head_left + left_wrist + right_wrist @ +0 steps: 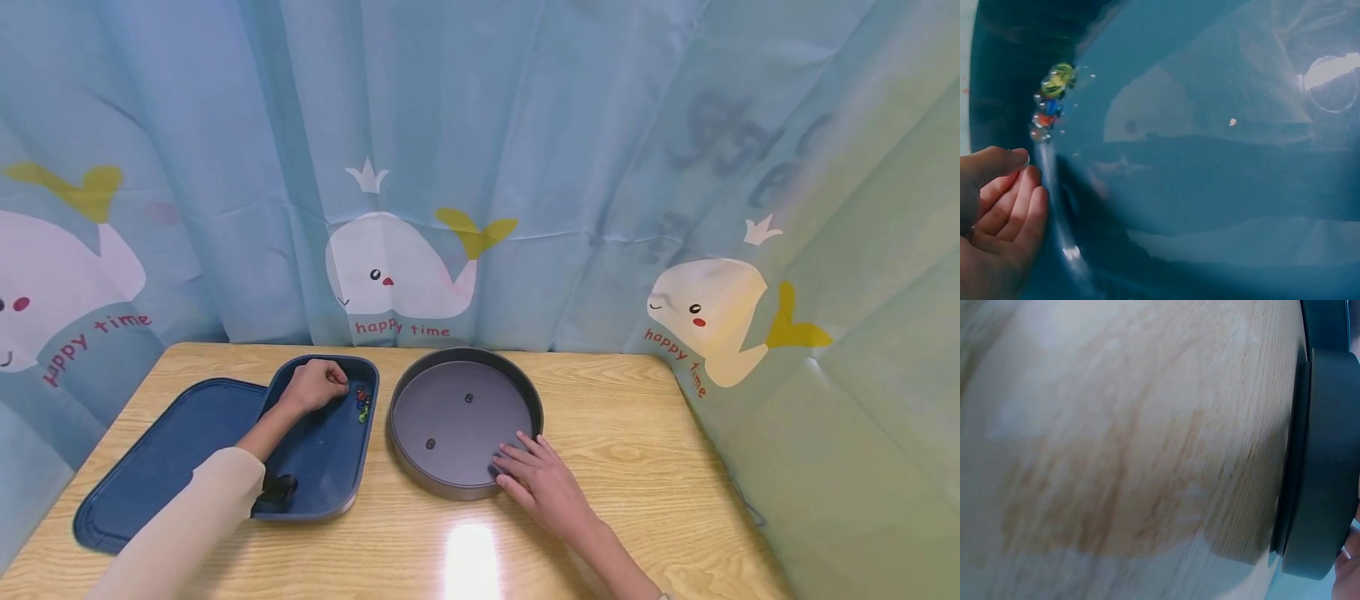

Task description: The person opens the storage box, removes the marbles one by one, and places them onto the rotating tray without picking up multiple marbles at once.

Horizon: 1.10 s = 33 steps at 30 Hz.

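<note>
My left hand (317, 385) reaches into the deep blue tray (318, 467), near its far right corner. Its thumb and fingertips pinch a small glassy marble, mostly hidden; only a glint shows at the thumb tip in the left wrist view. Several marbles (1047, 109), yellow-green, blue, red and clear, lie in a row along the tray wall beside those fingers. My right hand (543, 487) rests with spread fingers over the near right rim of a round dark grey pan (465, 450). Inside the pan lie two small dark marbles, one far (469, 397) and one nearer (431, 443).
A flat blue lid (165, 458) lies left of the tray, partly under it. Some black object (279, 490) shows beside the left sleeve at the tray's near end. Wooden tabletop (607, 417) extends right of the pan. A blue whale-print curtain (570, 167) hangs behind.
</note>
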Available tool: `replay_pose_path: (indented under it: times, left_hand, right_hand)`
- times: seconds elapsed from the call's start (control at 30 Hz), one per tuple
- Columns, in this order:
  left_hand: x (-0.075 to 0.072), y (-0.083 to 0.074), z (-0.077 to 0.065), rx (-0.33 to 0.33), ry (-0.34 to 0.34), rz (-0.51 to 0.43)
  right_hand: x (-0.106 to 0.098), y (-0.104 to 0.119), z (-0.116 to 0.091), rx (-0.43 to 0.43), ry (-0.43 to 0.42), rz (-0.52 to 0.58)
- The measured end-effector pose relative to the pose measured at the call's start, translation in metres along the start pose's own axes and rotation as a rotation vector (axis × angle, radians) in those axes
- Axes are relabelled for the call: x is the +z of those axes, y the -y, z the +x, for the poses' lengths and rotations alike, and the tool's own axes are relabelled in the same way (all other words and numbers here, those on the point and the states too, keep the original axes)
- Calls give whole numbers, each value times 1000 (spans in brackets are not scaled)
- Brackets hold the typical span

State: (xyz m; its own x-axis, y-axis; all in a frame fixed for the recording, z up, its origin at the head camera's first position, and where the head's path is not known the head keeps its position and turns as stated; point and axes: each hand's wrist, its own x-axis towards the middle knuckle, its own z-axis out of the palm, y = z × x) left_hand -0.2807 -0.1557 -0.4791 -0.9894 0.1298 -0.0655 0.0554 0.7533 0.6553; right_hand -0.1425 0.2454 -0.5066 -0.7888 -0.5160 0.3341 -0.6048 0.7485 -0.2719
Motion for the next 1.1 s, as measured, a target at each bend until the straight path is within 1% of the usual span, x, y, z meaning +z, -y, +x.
replay_pose_path:
  times: [0.13,0.27,0.43,0.57,0.63,0.77,0.87,1.0,1.1]
  left_hand:
    - [-8,-4,-5,55,-12,-31]
    - [-16,-10,-11,109,-44,-51]
    - [-25,-21,-17,108,-81,-81]
    - [-29,-34,-21,100,-102,-99]
    - [-31,-42,-25,109,-109,-123]
    - [-30,-59,-30,140,-108,-191]
    - [-26,-71,-33,161,-86,-238]
    - [-18,-85,-33,174,-56,-267]
    - [-10,-94,-31,181,-46,-267]
  right_hand:
    - [-1,1,0,1,3,-7]
    - [-2,1,0,7,8,-5]
    - [-1,1,0,0,-6,-12]
    - [0,1,0,-3,-17,-8]
    - [1,0,0,-2,-16,-1]
    - [0,1,0,2,-11,10]
    - [0,1,0,3,-14,12]
    - [1,1,0,-4,-24,1]
    - [1,1,0,-3,-25,-3]
